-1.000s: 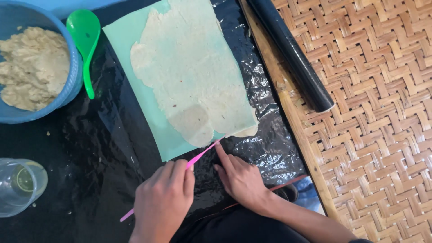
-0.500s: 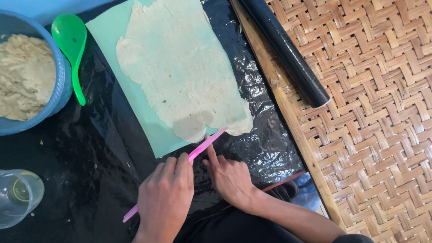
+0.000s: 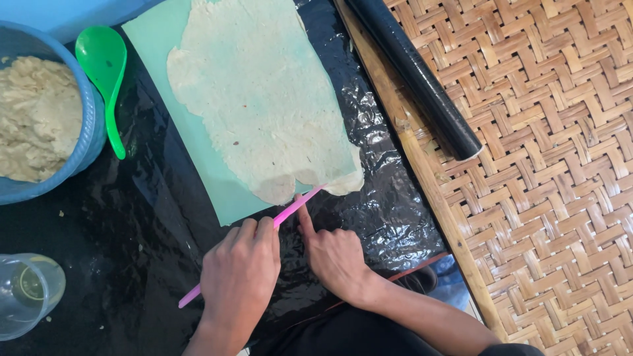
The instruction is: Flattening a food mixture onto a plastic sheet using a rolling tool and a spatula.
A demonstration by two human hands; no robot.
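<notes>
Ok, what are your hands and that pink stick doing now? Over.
Left hand grips pink stick, tip at edge of flat dough sheet. Right hand presses one finger beside it. Green spoon well off to the side.

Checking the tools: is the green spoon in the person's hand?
No, the green spoon leans on the blue bowl; the left hand holds a pink stick.

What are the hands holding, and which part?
The left hand holds a pink stick around its middle. The right hand holds nothing; its finger presses by the stick's tip at the dough edge.
</notes>
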